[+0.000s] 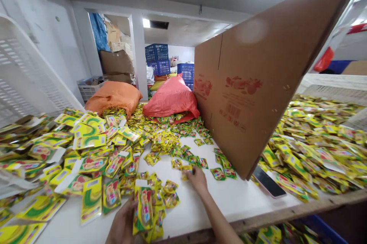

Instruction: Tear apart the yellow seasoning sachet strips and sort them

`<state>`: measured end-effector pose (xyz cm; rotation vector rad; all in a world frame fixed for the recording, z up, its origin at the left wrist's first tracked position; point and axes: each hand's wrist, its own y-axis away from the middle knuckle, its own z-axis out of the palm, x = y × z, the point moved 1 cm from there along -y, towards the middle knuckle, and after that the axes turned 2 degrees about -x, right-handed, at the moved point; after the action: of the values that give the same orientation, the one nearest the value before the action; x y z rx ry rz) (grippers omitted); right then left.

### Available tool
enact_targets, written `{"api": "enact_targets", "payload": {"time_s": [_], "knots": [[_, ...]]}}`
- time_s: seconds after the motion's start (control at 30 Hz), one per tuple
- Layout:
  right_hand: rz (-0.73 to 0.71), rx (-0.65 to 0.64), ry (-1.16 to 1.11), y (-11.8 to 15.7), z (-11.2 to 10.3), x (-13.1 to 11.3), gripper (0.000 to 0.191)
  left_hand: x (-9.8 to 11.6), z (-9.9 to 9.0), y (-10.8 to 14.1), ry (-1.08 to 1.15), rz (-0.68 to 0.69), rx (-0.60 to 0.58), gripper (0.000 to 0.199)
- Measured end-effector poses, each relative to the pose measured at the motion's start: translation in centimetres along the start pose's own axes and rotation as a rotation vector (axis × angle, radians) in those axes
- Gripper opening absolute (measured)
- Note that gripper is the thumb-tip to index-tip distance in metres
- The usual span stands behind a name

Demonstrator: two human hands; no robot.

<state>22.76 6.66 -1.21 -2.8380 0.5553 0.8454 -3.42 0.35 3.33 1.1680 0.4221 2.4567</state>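
Observation:
My left hand point(124, 219) is wrapped round a yellow and green printed box point(143, 207) at the front edge of the white table point(186, 207). Its top flap stands up. Small yellow packets point(158, 217) lie just right of that box. Farther right, my right hand point(197, 179) pinches a small yellow packet point(187, 171) over the tabletop. Green and yellow packets point(218, 174) lie beyond and to the right of it. Many printed boxes point(91, 194) are heaped at the left.
A tall cardboard sheet point(237, 83) stands at the right, with a phone point(269, 181) by its foot. Orange point(114, 97) and red sacks point(172, 97) spill packets at the back. A white basket point(25, 72) leans at the left; more boxes point(323, 152) lie right.

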Motion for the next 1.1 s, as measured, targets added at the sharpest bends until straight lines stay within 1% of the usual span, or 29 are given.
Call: {"api": "enact_targets", "payload": {"time_s": [0.07, 0.1, 0.13, 0.2, 0.27, 0.37, 0.43, 0.53, 0.6, 0.7, 0.77, 0.83, 0.9, 0.97, 1.03, 1.1], "knots": [[-0.031, -0.016, 0.039, -1.1, -2.3, 2.0, 0.026, -0.6, 0.8, 0.0, -0.003, -0.009, 0.014, 0.035], [-0.065, -0.038, 0.058, -1.8, -3.4, 2.8, 0.024, -0.9, 1.2, 0.0, 0.000, -0.009, 0.024, 0.030], [-0.111, -0.068, 0.077, -2.4, -4.3, 3.3, 0.020, -1.2, 1.7, -0.1, 0.010, -0.008, 0.026, 0.025], [-0.225, -0.140, 0.116, -3.4, -5.7, 3.4, 0.010, -1.8, 2.4, -0.3, 0.047, -0.009, 0.001, 0.017], [-0.342, -0.200, 0.154, -4.2, -6.2, 2.8, 0.003, -2.4, 2.8, -0.4, 0.080, -0.012, -0.040, 0.013], [-0.479, -0.249, 0.197, -4.2, -5.9, 1.7, 0.010, -2.8, 2.6, -0.5, 0.089, -0.049, -0.097, 0.012], [-0.515, -0.250, 0.215, -3.2, -5.4, 1.4, 0.011, -3.0, 2.2, -0.2, 0.066, -0.089, -0.149, 0.015], [-0.499, -0.212, 0.221, -0.2, -4.7, 2.0, 0.017, -3.3, 1.9, 0.1, 0.005, -0.132, -0.209, 0.018], [-0.480, -0.199, 0.211, 2.3, -4.3, 2.7, 0.022, -3.7, 2.1, 0.3, -0.021, -0.136, -0.197, 0.017], [-0.438, -0.183, 0.142, 5.4, -4.2, 3.4, 0.027, -4.5, 3.1, 0.2, -0.038, -0.134, -0.195, 0.018], [-0.388, -0.167, 0.109, 6.4, -4.5, 3.5, 0.037, -5.0, 4.0, 0.2, -0.074, -0.136, -0.212, 0.021], [-0.334, -0.195, 0.136, 6.6, -4.9, 3.4, 0.045, -5.4, 5.0, 0.2, -0.142, -0.129, -0.210, 0.024], [-0.294, -0.254, 0.178, 6.5, -5.0, 3.2, 0.043, -5.5, 5.7, 0.1, -0.238, -0.062, -0.183, 0.029], [-0.266, -0.295, 0.199, 6.7, -4.8, 3.0, 0.036, -5.5, 6.1, -0.1, -0.340, 0.063, -0.166, 0.031], [-0.257, -0.311, 0.203, 7.1, -4.5, 2.9, 0.029, -5.6, 6.1, -0.6, -0.415, 0.173, -0.144, 0.034], [-0.252, -0.313, 0.205, 7.8, -4.2, 2.7, 0.024, -6.1, 5.9, -1.4, -0.452, 0.219, -0.131, 0.038]]}}
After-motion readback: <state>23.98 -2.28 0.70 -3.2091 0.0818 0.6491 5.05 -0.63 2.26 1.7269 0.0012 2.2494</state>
